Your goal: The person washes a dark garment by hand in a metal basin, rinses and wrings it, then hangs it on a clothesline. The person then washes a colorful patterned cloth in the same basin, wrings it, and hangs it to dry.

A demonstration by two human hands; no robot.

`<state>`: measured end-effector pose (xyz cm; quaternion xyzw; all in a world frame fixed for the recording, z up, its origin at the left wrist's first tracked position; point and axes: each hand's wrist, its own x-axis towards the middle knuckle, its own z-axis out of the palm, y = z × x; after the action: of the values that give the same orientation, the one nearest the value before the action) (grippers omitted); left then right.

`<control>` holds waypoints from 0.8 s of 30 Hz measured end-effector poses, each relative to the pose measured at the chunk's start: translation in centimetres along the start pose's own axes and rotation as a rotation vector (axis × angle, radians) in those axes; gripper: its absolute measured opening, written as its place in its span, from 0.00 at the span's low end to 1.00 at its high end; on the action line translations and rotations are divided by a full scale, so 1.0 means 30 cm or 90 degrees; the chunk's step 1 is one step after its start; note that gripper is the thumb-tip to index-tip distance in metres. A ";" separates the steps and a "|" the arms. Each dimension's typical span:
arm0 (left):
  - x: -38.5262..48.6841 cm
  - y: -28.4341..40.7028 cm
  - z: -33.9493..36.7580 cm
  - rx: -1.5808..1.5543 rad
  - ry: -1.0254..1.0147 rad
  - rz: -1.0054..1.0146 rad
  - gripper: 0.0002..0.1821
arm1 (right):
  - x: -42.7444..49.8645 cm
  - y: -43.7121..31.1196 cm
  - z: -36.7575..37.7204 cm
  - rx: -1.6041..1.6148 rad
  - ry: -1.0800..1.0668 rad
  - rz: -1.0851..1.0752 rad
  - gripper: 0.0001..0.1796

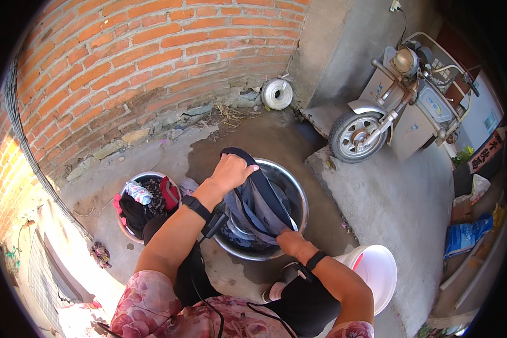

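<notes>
A grey-blue garment with a dark band (264,203) is stretched over a wide metal basin (305,198) that holds dark water. My left hand (232,172) grips the band at its upper end, above the basin's far left rim. Closed on the garment's lower right end is my right hand (293,243), over the near right part of the basin. The fingertips of both hands are partly hidden. Left of the metal basin, a smaller basin (124,230) holds several bunched clothes (152,198) in black, red and floral cloth.
A white bucket (380,274) stands beside my right forearm. Wet concrete surrounds the metal basin. A brick wall (152,55) rises beyond, with a coil of pale strapping (277,94) at its foot. A three-wheeled vehicle (359,135) stands at the upper right. A crumpled cloth (100,254) lies at left.
</notes>
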<state>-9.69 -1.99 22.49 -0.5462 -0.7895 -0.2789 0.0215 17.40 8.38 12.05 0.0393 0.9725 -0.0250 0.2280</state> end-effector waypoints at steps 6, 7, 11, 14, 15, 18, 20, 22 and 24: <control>-0.027 -0.073 -0.003 0.118 -0.149 -0.092 0.36 | -0.038 -0.003 -0.103 0.118 -0.003 0.096 0.12; -0.035 -0.089 -0.006 0.130 -0.174 -0.111 0.37 | -0.039 0.008 -0.121 0.104 0.024 0.118 0.12; -0.085 -0.173 -0.004 0.220 -0.298 -0.151 0.35 | -0.089 0.107 -0.195 0.050 0.195 0.096 0.12; -0.129 -0.245 0.012 0.368 -0.310 -0.029 0.24 | -0.144 0.148 -0.237 0.088 0.311 -0.017 0.12; -0.135 -0.264 0.020 0.374 -0.283 -0.022 0.21 | -0.161 0.152 -0.248 0.116 0.352 -0.062 0.13; -0.142 -0.300 0.035 0.406 -0.241 -0.002 0.13 | -0.208 0.142 -0.271 0.163 0.384 -0.098 0.17; -0.139 -0.319 0.020 0.386 -0.229 0.031 0.11 | -0.245 0.145 -0.279 0.154 0.343 -0.047 0.14; -0.138 -0.324 -0.001 0.339 -0.180 0.085 0.08 | -0.276 0.154 -0.277 0.138 0.322 0.004 0.13; -0.135 -0.320 -0.020 0.259 -0.096 0.151 0.05 | -0.297 0.173 -0.268 0.119 0.322 0.065 0.15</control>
<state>-16.60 -8.09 17.62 -0.6386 -0.7593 -0.0683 0.1047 22.27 13.50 23.07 0.1139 0.9889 -0.0922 -0.0260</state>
